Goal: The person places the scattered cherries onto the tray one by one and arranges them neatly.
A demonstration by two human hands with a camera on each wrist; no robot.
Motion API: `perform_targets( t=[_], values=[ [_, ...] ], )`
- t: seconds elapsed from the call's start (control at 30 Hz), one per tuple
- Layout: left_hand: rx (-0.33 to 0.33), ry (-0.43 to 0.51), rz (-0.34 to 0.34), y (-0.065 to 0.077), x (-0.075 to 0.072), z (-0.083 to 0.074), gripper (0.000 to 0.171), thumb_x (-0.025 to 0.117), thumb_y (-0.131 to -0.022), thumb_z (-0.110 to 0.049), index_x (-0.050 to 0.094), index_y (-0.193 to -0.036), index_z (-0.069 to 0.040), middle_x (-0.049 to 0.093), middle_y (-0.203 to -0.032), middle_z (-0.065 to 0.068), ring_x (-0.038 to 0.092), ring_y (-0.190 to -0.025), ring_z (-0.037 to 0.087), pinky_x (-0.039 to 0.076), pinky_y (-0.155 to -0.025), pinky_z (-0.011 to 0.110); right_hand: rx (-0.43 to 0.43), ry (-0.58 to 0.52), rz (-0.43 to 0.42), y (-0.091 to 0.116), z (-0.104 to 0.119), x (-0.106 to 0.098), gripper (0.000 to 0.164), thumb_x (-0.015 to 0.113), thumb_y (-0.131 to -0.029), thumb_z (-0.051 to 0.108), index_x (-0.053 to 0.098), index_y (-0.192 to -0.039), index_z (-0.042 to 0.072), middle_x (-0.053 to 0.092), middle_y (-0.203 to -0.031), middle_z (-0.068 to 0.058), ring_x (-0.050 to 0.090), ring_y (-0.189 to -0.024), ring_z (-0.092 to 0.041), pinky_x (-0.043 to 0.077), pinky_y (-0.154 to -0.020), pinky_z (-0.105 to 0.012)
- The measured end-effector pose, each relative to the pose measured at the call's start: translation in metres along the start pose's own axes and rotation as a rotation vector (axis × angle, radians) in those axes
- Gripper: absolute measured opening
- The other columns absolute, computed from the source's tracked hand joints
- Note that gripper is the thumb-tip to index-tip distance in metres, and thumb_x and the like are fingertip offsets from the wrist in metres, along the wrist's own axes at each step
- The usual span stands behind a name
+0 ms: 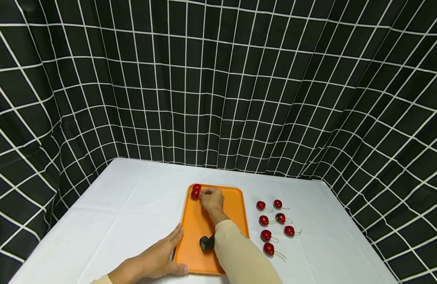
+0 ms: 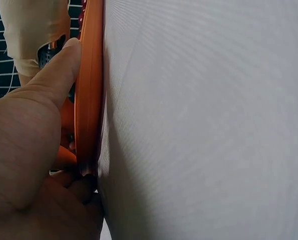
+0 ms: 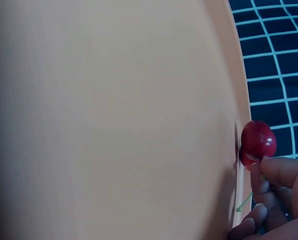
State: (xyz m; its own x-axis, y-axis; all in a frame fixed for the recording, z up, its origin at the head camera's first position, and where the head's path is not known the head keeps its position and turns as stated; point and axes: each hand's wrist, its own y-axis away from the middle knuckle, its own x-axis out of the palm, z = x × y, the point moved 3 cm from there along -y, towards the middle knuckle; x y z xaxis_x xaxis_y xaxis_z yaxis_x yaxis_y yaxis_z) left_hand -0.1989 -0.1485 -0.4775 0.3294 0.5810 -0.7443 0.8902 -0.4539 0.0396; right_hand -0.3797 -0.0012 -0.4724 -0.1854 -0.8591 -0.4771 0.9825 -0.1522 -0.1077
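Note:
Two red cherries [image 1: 195, 193] lie close together at the far left corner of an orange tray [image 1: 195, 252]. My right hand [image 1: 212, 200] reaches over the tray and pinches the nearer cherry by its stem side. In the right wrist view, thumb and fingertip meet at the lower side of a cherry [image 3: 259, 139], and a green stem [image 3: 244, 202] shows below them. Part of a second red cherry is tucked behind. At the near left corner, my left hand [image 1: 158, 254] holds the tray, its thumb on the near edge and its fingers along the left side.
Several cherries [image 1: 263, 220] with green stems lie on the white tablecloth [image 1: 321, 236] right of the tray. A small black device [image 1: 207, 243] shows beside the right forearm, over the tray. Black cloth [image 1: 211, 98] with a white grid hangs behind and at both sides.

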Motion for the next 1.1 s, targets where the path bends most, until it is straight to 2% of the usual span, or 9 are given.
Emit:
perform_targets(
  t=[0.67, 0.9, 1.1],
  values=[
    [-0.006, 0.003, -0.002, 0.000, 0.002, -0.001, 0.112, 0.067, -0.076, -0.064, 0.021, -0.149, 0.008, 0.005, -0.158, 0.020, 0.023, -0.137, 0.044, 0.029, -0.105, 0.057, 0.009, 0.017, 0.018, 0.001, -0.001, 0.001, 0.005, 0.079, -0.082, 0.015, 0.077, -0.078, 0.012, 0.065, -0.074, 0.005, 0.055, -0.078, -0.020, 0.049, -0.071, -0.032],
    [-0.002, -0.007, -0.001, 0.001, 0.002, -0.003, 0.113, 0.067, -0.075, -0.064, 0.022, -0.148, 0.009, 0.005, -0.158, 0.021, 0.024, -0.137, 0.044, 0.029, -0.105, 0.057, 0.010, 0.007, 0.004, 0.002, -0.002, -0.012, 0.004, 0.077, -0.082, 0.014, 0.076, -0.079, 0.012, 0.065, -0.075, 0.004, 0.055, -0.079, -0.021, 0.050, -0.072, -0.032],
    [-0.007, 0.007, 0.001, 0.001, 0.000, -0.004, 0.113, 0.069, -0.075, -0.063, 0.022, -0.148, 0.009, 0.004, -0.158, 0.020, 0.022, -0.137, 0.045, 0.028, -0.104, 0.060, -0.050, -0.076, 0.054, 0.000, 0.015, -0.032, 0.005, 0.074, -0.084, 0.012, 0.075, -0.087, 0.009, 0.068, -0.078, 0.003, 0.058, -0.079, -0.020, 0.050, -0.071, -0.034]
  ],
)
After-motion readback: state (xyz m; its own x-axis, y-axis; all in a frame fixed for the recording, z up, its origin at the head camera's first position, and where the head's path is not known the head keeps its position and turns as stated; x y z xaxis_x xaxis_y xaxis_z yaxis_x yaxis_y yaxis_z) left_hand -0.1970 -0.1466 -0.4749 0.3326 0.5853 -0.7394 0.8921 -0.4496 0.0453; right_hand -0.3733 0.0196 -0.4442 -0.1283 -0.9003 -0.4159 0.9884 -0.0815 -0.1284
